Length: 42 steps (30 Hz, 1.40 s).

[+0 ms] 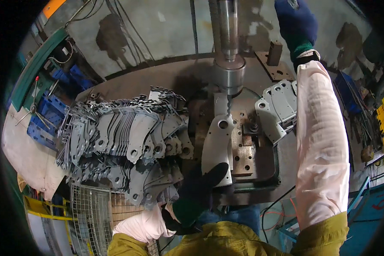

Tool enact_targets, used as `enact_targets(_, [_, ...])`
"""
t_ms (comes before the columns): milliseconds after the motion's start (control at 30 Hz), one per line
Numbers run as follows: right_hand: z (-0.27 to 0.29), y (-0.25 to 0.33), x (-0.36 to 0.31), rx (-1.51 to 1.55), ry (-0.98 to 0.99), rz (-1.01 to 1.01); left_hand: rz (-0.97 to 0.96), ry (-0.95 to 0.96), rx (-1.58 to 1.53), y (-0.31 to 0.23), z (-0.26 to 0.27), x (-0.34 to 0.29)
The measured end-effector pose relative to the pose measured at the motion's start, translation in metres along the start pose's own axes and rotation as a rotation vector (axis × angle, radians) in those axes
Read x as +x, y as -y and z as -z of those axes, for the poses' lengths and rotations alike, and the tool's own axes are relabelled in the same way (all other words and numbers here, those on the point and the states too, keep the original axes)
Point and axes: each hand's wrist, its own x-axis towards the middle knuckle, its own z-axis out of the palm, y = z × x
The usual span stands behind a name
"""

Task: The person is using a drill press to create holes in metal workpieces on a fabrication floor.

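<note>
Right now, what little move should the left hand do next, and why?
Probably press the grey plate steady: the left hand is already at its lower end, and the drill bit points down close to its upper end. I can't tell whether they touch.

The top edge cuts off part of the right hand (297, 23), leaving its grip unclear, and the upper spindle (229, 25). Dark shadow partly hides the left hand (200, 185).

Red characters (379, 204) stand on a blue panel (371, 228).
</note>
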Motion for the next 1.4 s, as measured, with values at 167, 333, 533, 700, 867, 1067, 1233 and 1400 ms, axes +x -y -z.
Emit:
enact_targets(167, [0.002,0.006,0.002,-0.203,-0.001,0.2,0.064,-0.045,-0.005,0.001,0.005,-0.003])
enact_targets(333, [0.021,-0.008,0.003,-0.08,0.293,-0.045,0.026,0.09,-0.098,0.008,0.01,0.005])
enact_targets(533, [0.074,0.01,-0.007,0.277,0.62,-0.253,-0.651,0.082,0.565,0.029,0.042,0.01])
enact_targets(700, [0.114,0.028,-0.014,0.419,0.691,-0.336,-0.183,0.041,0.316,-0.015,0.033,0.006])
enact_targets(867, [0.112,0.026,-0.007,0.296,0.677,-0.297,0.066,0.103,0.43,-0.042,0.045,0.036])
enact_targets(1067, [0.098,0.022,-0.01,0.163,0.621,-0.219,-0.191,0.112,0.624,-0.048,0.059,0.092])
enact_targets(1233, [0.087,0.013,-0.012,0.12,0.554,-0.123,-0.593,0.266,0.818,-0.039,0.081,0.119])
enact_targets(1400, [0.076,0.012,-0.01,0.028,0.489,-0.137,-0.617,0.357,1.209,-0.061,0.076,0.115])
